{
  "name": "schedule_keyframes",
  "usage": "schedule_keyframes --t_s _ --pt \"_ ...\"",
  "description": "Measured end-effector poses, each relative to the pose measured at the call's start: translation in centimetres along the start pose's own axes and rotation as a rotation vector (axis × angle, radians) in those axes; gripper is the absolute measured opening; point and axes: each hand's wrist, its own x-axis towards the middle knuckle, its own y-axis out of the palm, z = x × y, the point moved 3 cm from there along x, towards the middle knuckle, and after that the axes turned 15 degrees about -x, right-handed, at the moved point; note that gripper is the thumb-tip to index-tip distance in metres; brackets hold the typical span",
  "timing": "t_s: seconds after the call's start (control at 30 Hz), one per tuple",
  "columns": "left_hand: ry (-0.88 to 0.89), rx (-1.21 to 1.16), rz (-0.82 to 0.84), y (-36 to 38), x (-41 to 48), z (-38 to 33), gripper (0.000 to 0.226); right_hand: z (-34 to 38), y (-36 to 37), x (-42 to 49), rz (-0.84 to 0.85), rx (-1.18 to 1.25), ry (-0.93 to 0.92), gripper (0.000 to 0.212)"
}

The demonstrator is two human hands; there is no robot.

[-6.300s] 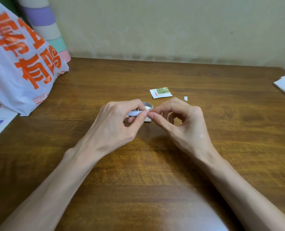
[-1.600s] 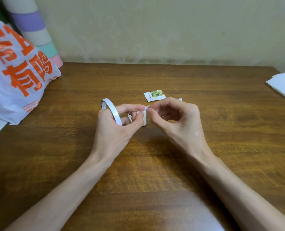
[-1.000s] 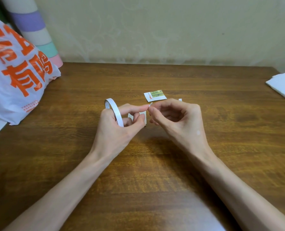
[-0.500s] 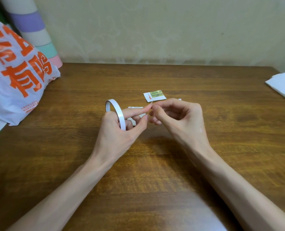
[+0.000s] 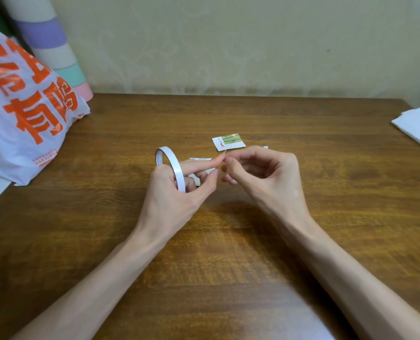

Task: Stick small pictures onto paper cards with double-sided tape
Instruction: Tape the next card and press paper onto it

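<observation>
Far left, a printed plastic bag (image 5: pixel 24 114) leans on the surface (image 5: pixel 228 241), well apart from the work.

Left of centre, the roll of double-sided tape (image 5: pixel 172 165) stands upright as a thin ring in the left hand (image 5: pixel 177 192). The fingers are curled about the ring's lower part and the forefinger points right. A pale paper card (image 5: pixel 196 179) shows in part behind those fingers. Whether it is gripped or merely lying there cannot be told.

At the forefinger's tip is a white sliver (image 5: pixel 224 153), probably the free tape end or its backing, though it is too small to settle which. Just beyond the hands the small picture (image 5: pixel 228 141) lies flat, face up and untouched.

The right hand (image 5: pixel 265 173) has thumb and forefinger pressed together on the sliver, with the other fingers curled under. A white scrap (image 5: pixel 265 147) peeps out past its knuckles. Far right is a stack of white paper (image 5: pixel 417 126).

Risks, as judged:
- The sliver may fold and stick to itself or to a fingertip, since both faces are likely tacky once bared.
- A hard pull may tear it short or crooked, because the ring is thin and only lightly braced.
- The card may shift or be carried up with the tape if it is not held down.
- A sweeping knuckle may knock the picture out of place.
</observation>
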Motion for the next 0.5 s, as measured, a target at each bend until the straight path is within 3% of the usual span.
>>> schedule_keyframes --t_s 0.5 --pt "-0.014 -0.004 0.002 0.07 -0.01 -0.03 0.03 0.06 0.04 -0.04 -0.008 -0.026 -0.009 0.008"
